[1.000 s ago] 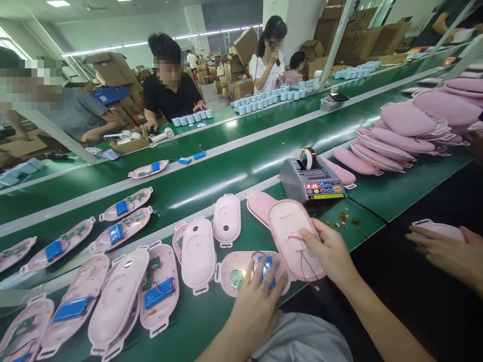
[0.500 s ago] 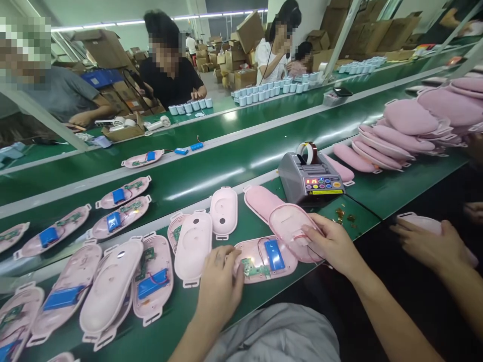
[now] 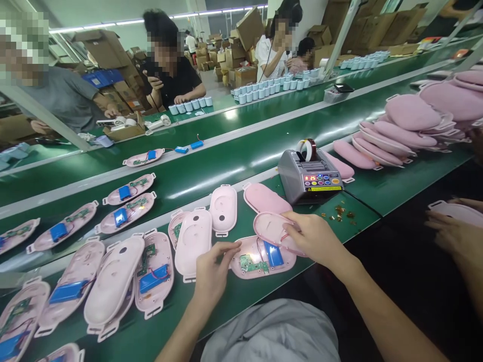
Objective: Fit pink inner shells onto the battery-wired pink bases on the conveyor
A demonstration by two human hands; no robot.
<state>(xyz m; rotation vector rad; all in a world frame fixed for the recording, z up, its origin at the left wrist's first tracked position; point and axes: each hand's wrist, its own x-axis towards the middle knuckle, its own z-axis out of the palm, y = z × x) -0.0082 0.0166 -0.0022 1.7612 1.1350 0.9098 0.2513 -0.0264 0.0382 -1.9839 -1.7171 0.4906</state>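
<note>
Our right hand (image 3: 317,239) has its fingers (image 3: 290,217) clenched on the rim of a pale pink plastic shell half (image 3: 273,232), which tilts over the right side of a matching lower shell (image 3: 260,266). That lower shell lies open on the green desk (image 3: 169,327), close in front of the tape dispenser (image 3: 309,176) and slightly to its left. Inside it we see a green circuit board (image 3: 249,262) and a blue battery (image 3: 273,254), with thin red wires (image 3: 259,250) looping between them. Our left hand (image 3: 215,271) rests just left of the lower shell, its fingers (image 3: 228,249) released and spread, gripping nothing. It lies beside a closed pink shell (image 3: 193,241), further left of the dispenser. Amber tape scraps (image 3: 339,213) are scattered to the dispenser's near right. Beyond them, at the frame's right edge, a co-worker's hand (image 3: 451,236) is on another pink shell (image 3: 460,211).
</note>
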